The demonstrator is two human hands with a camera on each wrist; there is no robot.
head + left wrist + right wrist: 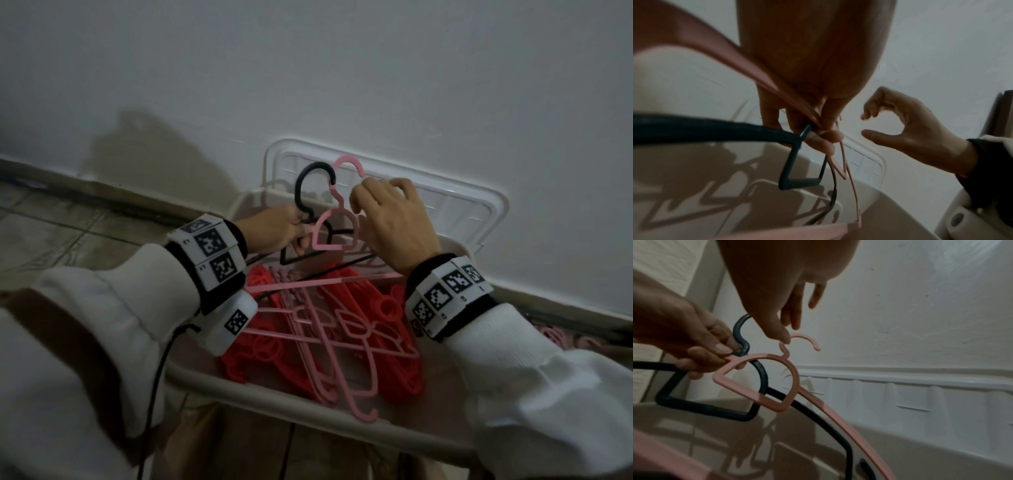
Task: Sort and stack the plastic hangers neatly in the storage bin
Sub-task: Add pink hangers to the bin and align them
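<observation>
My left hand grips a black hanger and a pink hanger together at their necks, hooks up, above the far end of the storage bin. In the left wrist view the left hand pinches the black hanger and pink hanger. My right hand hovers by the pink hook with fingers loosely curled. In the right wrist view the right hand has its thumb tip at the hook of the pink hanger. It grips nothing there. The black hanger hangs behind.
Red hangers and pink hangers lie crossed inside the bin. The bin's clear lid leans on the white wall behind it. More pink hangers lie on the floor at right. Tiled floor spreads left.
</observation>
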